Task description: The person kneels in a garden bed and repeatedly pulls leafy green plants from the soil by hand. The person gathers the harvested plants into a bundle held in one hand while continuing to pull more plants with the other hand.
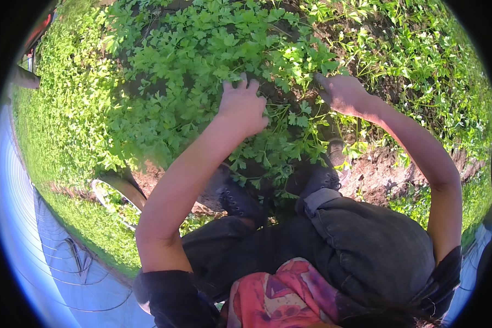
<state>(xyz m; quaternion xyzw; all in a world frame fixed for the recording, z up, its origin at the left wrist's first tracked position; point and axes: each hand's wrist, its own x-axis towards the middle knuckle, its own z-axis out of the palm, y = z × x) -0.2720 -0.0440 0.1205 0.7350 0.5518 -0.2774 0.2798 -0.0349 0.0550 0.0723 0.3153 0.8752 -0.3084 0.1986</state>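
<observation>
My left hand [244, 106] reaches palm down into a dense bed of leafy green plants, which look like flat-leaf parsley [180, 78]. Its fingers are spread among the leaves, and I see nothing held in it. To the right, my right hand [346, 93] is at the edge of a sunlit clump [297, 67]. Its fingers are bent and their tips partly hidden by leaves, so whether they grip a stem cannot be told. Between and below the hands, long stems [279, 117] lean over shaded soil towards my feet.
Dark laced boots [240, 201] stand close to the plants, below my bent knees. Bare brown soil [377, 174] shows on the right. A curved pale rim [106, 197] of some object lies at left. Hooped translucent greenhouse sheeting [74, 266] borders the growing area.
</observation>
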